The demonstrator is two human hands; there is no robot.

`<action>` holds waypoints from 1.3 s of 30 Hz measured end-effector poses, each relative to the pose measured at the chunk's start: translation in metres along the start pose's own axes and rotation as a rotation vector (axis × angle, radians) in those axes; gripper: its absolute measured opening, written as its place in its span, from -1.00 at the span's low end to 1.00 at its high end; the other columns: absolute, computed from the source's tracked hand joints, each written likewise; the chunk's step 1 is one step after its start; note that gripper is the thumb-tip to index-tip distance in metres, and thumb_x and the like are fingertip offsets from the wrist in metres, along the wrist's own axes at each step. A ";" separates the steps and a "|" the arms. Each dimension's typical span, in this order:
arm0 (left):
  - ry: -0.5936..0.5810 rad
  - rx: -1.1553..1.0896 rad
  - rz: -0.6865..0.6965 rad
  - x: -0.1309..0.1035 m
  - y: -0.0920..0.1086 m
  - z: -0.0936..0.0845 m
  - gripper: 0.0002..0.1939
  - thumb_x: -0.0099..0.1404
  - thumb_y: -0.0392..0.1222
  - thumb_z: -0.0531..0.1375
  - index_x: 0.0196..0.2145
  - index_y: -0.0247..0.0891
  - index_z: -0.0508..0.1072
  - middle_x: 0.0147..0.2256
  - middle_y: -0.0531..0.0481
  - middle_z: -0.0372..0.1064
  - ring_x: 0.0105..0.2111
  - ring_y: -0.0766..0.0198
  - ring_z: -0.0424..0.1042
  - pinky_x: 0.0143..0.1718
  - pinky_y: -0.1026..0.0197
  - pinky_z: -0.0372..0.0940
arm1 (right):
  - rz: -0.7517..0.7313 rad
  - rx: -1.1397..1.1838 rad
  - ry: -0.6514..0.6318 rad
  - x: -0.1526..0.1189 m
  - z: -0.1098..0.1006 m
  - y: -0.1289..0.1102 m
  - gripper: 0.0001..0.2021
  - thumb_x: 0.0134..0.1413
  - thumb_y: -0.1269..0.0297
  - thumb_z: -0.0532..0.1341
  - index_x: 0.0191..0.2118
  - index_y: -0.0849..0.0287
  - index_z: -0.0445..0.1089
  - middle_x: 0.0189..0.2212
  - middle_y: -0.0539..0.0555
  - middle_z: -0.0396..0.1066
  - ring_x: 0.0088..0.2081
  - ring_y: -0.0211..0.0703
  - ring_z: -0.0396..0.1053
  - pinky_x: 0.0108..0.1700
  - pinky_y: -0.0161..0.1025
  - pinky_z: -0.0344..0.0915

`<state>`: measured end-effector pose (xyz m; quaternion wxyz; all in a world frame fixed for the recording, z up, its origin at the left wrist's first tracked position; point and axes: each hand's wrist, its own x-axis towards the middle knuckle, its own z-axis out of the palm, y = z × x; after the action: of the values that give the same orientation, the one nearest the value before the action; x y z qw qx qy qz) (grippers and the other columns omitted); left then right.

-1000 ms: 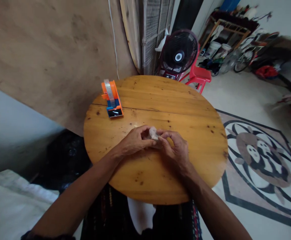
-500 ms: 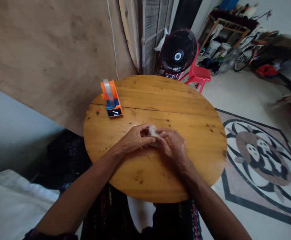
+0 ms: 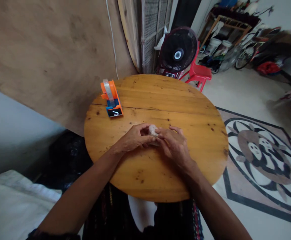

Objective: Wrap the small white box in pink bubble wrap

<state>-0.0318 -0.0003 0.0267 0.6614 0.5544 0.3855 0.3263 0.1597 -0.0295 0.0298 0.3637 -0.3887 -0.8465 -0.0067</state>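
Observation:
A small whitish lump-like object (image 3: 153,130) is between my two hands, low over the middle of the round wooden table (image 3: 140,181); its kind is not clear. My left hand (image 3: 134,138) is closed around its left side, thumb in front and fingers behind. From the right, my right hand (image 3: 172,141) presses its fingertips and thumb against the same object. The fingers hide much of it. Farther off on the table's left stands an orange and blue tape dispenser (image 3: 111,98) with a roll of clear tape, touched by neither hand.
Beyond the table's far edge are a black fan (image 3: 178,51) and a red plastic chair (image 3: 200,72). A wooden panel (image 3: 67,50) rises on the left. At the right, the floor bears a panda mosaic (image 3: 268,156). A bicycle (image 3: 247,55) stands farther back.
My right hand's fingers have shifted over the top of the whitish object, with the outer fingers lifting away. My left hand stays nearly where it was. The view has moved slightly.

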 end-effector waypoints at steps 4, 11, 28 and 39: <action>-0.012 0.017 -0.018 0.002 0.002 -0.002 -0.60 0.13 -0.10 0.32 -0.09 -0.31 0.42 -0.30 -0.02 0.44 -0.46 0.37 0.39 -0.48 0.33 0.32 | -0.033 -0.053 -0.004 -0.005 -0.003 -0.006 -0.88 0.16 0.45 0.18 -0.23 0.10 0.40 -0.05 0.12 0.52 0.01 -0.08 0.46 0.15 0.01 0.15; 0.002 0.051 -0.068 0.002 0.007 -0.002 -0.52 0.12 -0.07 0.32 -0.05 -0.33 0.41 -0.23 -0.10 0.47 -0.50 0.38 0.39 -0.52 0.32 0.32 | 0.206 0.028 0.269 -0.006 -0.014 -0.008 -0.96 0.12 0.38 0.21 -0.30 0.11 0.37 -0.13 0.14 0.53 -0.09 -0.05 0.48 0.00 -0.01 0.29; 0.230 0.355 0.034 -0.001 0.002 -0.001 -0.59 0.17 0.06 0.24 -0.16 -0.34 0.50 -0.34 -0.06 0.48 -0.47 0.30 0.39 -0.46 0.27 0.28 | 0.425 0.129 -0.126 -0.013 0.009 -0.003 -0.44 0.17 0.05 0.15 0.22 0.19 0.16 0.10 0.33 0.36 0.10 0.15 0.34 0.10 0.18 0.26; 0.212 0.359 0.124 0.001 -0.005 -0.010 -0.54 0.21 0.01 0.22 -0.03 -0.34 0.44 -0.09 -0.21 0.48 -0.16 0.12 0.46 -0.18 0.13 0.37 | 0.404 0.141 -0.234 -0.009 0.014 0.007 -0.43 0.23 0.11 0.07 0.29 0.25 0.09 0.09 0.35 0.37 0.10 0.16 0.33 0.14 0.22 0.19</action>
<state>-0.0400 0.0049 0.0208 0.4864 0.6487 0.4699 0.3490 0.1599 -0.0267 0.0117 0.2835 -0.5220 -0.7862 0.1704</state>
